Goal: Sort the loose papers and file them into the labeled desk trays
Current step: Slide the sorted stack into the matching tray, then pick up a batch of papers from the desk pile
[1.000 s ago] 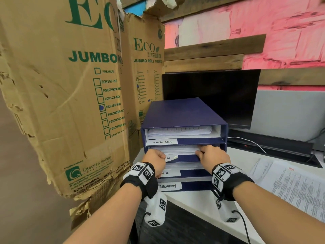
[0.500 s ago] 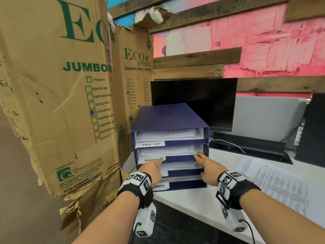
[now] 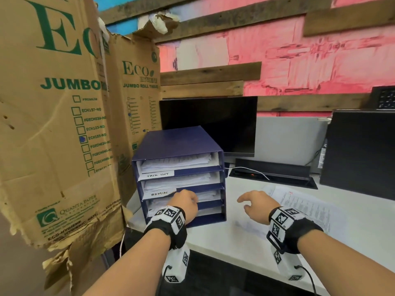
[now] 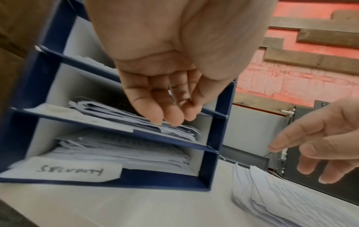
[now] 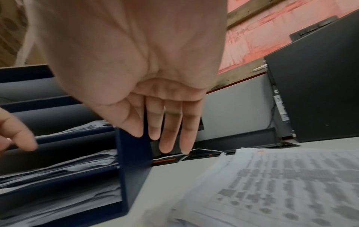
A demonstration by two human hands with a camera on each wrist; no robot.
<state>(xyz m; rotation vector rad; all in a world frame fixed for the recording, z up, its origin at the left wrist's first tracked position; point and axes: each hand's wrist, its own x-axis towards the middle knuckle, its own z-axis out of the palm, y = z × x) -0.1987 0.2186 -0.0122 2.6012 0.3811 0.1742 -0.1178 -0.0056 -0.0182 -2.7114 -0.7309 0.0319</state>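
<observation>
Neither grip has hold of anything that I can see. On my left hand (image 3: 185, 205) the fingers (image 4: 153, 110) are bent loosely downward, their tips just at the front edge of the paper stack in the third slot of the tray unit (image 3: 181, 144); I cannot tell whether they actually touch the sheets or hover just above them. My right hand (image 3: 257, 206) is open and relaxed, fingers (image 5: 170, 133) hanging nearly straight and slightly spread, held above the tabletop (image 3: 230, 238) between the tray unit and the loose papers (image 3: 305, 207), touching neither.

The tray unit is a dark blue box with four stacked slots, sitting left of centre in the head view at the near left part of the white tabletop. Each slot holds a pile of white sheets, somewhat ragged at the front. White handwritten labels sit on the slot fronts: the top one looks like "TASK LIST" (image 3: 157, 175), the second reads "ADMIN" (image 3: 159, 193), and the bottom one, in the left wrist view, seems to say "SECURITY" (image 4: 71, 169). The third label is hidden behind my left wrist.

The loose papers lie flat in a shallow stack at the right of the frame, printed with dense text, well apart from the tray unit. Behind it stands a dark monitor (image 3: 210, 122), and large cardboard boxes (image 3: 55, 116) fill the left of the frame.
</observation>
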